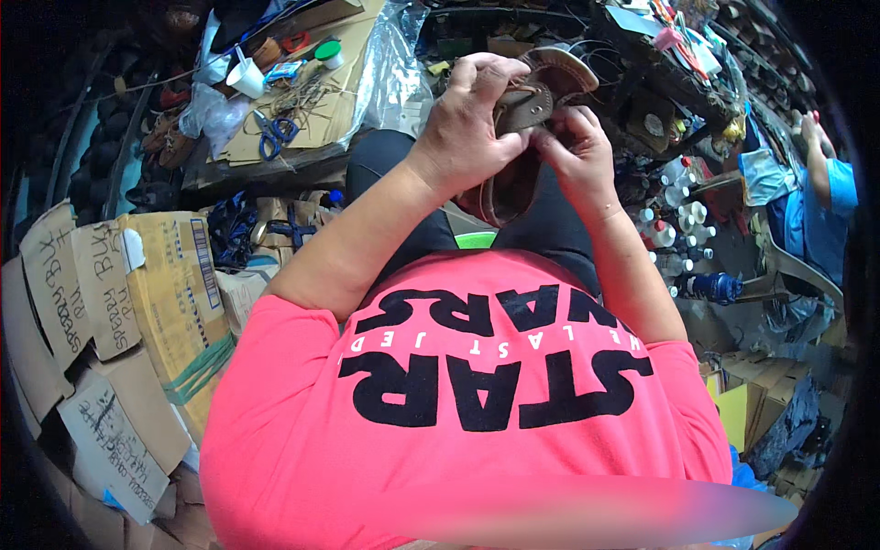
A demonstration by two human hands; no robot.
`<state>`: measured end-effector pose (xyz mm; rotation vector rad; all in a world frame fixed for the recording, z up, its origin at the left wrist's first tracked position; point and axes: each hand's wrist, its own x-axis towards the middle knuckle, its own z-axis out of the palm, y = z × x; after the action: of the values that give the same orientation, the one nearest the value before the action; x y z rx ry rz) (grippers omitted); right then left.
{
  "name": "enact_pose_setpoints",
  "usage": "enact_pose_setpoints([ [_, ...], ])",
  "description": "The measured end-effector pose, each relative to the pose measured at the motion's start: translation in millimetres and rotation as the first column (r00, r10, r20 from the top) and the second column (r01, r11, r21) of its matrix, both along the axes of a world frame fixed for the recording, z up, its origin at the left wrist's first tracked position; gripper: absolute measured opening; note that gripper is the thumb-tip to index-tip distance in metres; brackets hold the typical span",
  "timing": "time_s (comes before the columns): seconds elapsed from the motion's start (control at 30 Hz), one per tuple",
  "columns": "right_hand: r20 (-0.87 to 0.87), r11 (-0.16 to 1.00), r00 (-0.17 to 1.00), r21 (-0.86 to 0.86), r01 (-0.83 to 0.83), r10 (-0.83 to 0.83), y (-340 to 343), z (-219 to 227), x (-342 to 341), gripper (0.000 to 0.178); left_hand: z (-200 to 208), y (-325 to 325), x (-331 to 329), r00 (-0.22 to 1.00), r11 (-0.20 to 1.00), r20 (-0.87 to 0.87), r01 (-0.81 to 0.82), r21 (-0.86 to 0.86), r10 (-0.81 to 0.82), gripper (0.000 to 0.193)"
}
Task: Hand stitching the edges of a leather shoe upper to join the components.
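Above my lap I hold a brown leather shoe (524,112), its light inner edge turned to the far side and its lower part hanging between my knees. My left hand (467,128) is closed round the near-left side of the shoe, with the thumb against the leather by the eyelets. Thumb and fingers of my right hand (583,158) are pinched together at the shoe's right edge, close to the left thumb. Whether a lace or thread lies in that pinch is too small to tell. Thin dark strands loop out beyond the shoe on the far right.
On a cardboard-covered bench at the far left lie blue-handled scissors (274,136), a white cup (246,75) and a green-lidded tub (328,53). Cardboard boxes (174,293) crowd the left. Several small bottles (680,197) stand at the right; another person's arm (816,160) shows beyond.
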<state>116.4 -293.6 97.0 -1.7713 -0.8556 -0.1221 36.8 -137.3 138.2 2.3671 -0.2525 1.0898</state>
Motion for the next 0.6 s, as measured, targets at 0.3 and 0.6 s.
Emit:
enact_pose_setpoints([
  [0.3,-0.705,0.901,0.561,0.324,-0.289,0.434,-35.5,26.5,-16.6,0.022,14.6,83.7,-31.1,0.965,0.907,0.02,-0.239,-0.347,0.261,0.025],
  [0.6,-0.456,0.94,0.872,-0.34,0.015,-0.179,-136.4,50.2,-4.0,0.016,21.7,156.0,-50.8,0.954,0.849,0.184,-0.11,-0.518,0.235,0.02],
])
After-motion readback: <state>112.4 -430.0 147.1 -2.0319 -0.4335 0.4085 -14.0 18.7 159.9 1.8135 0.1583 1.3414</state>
